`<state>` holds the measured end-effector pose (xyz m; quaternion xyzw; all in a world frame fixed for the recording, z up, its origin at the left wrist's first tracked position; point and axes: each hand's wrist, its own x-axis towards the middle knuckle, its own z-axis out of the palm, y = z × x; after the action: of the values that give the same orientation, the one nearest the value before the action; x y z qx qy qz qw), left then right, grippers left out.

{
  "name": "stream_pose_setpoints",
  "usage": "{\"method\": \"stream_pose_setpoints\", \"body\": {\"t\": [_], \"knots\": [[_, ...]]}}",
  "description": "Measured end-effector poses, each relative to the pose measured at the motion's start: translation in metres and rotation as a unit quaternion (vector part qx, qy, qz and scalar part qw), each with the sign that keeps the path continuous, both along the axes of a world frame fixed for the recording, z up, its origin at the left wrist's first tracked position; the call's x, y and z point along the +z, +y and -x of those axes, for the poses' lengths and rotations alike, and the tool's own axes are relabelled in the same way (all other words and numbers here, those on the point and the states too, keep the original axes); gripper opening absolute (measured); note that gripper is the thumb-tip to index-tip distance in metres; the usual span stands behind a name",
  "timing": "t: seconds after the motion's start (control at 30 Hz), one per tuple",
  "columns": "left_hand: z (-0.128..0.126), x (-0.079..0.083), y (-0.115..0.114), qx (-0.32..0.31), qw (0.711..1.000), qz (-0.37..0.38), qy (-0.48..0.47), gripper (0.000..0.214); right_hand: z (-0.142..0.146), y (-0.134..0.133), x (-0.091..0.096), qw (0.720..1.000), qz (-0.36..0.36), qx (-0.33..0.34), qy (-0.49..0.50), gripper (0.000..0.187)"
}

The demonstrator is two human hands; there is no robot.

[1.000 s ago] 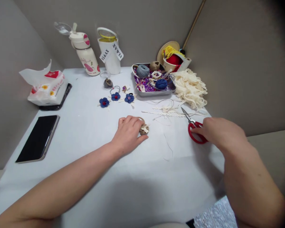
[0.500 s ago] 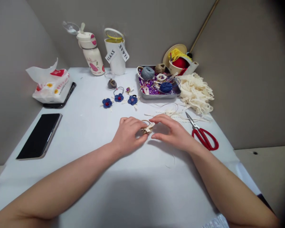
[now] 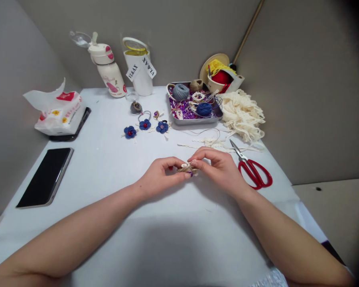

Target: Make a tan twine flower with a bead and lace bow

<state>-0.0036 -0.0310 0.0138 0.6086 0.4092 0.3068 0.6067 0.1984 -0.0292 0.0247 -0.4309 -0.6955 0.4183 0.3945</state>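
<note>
Between the thumb and fingers of my left hand (image 3: 160,177) is a small tan hair tie (image 3: 185,170) with cream lace and a purple bead at its near edge. My right hand (image 3: 219,169) pinches the lace at its right side, so both hands are closed on the same small piece just above the table. Fingertips cover part of it. Right of my right hand lie red-handled scissors (image 3: 254,171), blades pointing away. Behind my hands, loose cream lace strips (image 3: 209,142) lie on the table.
Several blue flower hair ties (image 3: 145,124) lie behind my left hand. A metal tray (image 3: 197,120) holds beads and yarn balls, beside a cream lace heap (image 3: 243,115). A phone (image 3: 44,177), a tissue pack (image 3: 61,115), a bottle (image 3: 110,75) and a white canister (image 3: 142,81) stand or lie around.
My right hand has closed from an open curl onto the lace. My left hand has turned, and the hair tie now shows its tan cord and purple bead. The view has shifted slightly.
</note>
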Motion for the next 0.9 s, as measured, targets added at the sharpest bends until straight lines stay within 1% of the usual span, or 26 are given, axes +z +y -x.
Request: {"method": "stream_pose_setpoints", "body": {"t": [0.07, 0.13, 0.27, 0.3, 0.4, 0.43, 0.57, 0.67, 0.77, 0.9], "knots": [[0.001, -0.002, 0.002, -0.023, 0.996, 0.073, -0.043, 0.028, 0.000, -0.002, 0.003, 1.000, 0.013, 0.008, 0.003, 0.014], [0.001, -0.004, 0.005, -0.031, 0.989, 0.123, -0.080, 0.029, -0.001, -0.004, 0.006, 0.999, 0.040, 0.015, 0.005, 0.016], [0.001, -0.005, 0.009, -0.005, 0.977, 0.175, -0.119, 0.027, 0.000, -0.007, 0.008, 0.995, 0.093, 0.013, 0.022, 0.021], [0.001, -0.005, 0.010, -0.002, 0.976, 0.180, -0.124, 0.026, 0.000, -0.007, 0.007, 0.994, 0.102, 0.010, 0.033, 0.023], [0.000, -0.004, 0.010, -0.006, 0.976, 0.175, -0.130, 0.024, 0.002, -0.008, 0.002, 0.993, 0.106, -0.008, 0.060, 0.038], [0.000, -0.004, 0.010, -0.008, 0.976, 0.173, -0.130, 0.024, 0.003, -0.008, 0.000, 0.992, 0.106, -0.016, 0.066, 0.040], [0.000, -0.005, 0.010, -0.016, 0.976, 0.173, -0.131, 0.026, 0.008, -0.007, -0.004, 0.987, 0.125, -0.042, 0.095, 0.035], [-0.001, -0.008, 0.010, -0.015, 0.984, 0.150, -0.100, 0.030, 0.010, -0.007, -0.005, 0.986, 0.128, -0.052, 0.098, 0.034], [-0.001, -0.011, 0.010, 0.002, 0.989, 0.133, -0.064, 0.033, 0.009, -0.008, -0.006, 0.985, 0.137, -0.042, 0.092, 0.034], [-0.002, -0.010, 0.010, 0.005, 0.984, 0.158, -0.086, 0.033, 0.004, -0.007, -0.006, 0.981, 0.159, -0.014, 0.107, 0.034]]}}
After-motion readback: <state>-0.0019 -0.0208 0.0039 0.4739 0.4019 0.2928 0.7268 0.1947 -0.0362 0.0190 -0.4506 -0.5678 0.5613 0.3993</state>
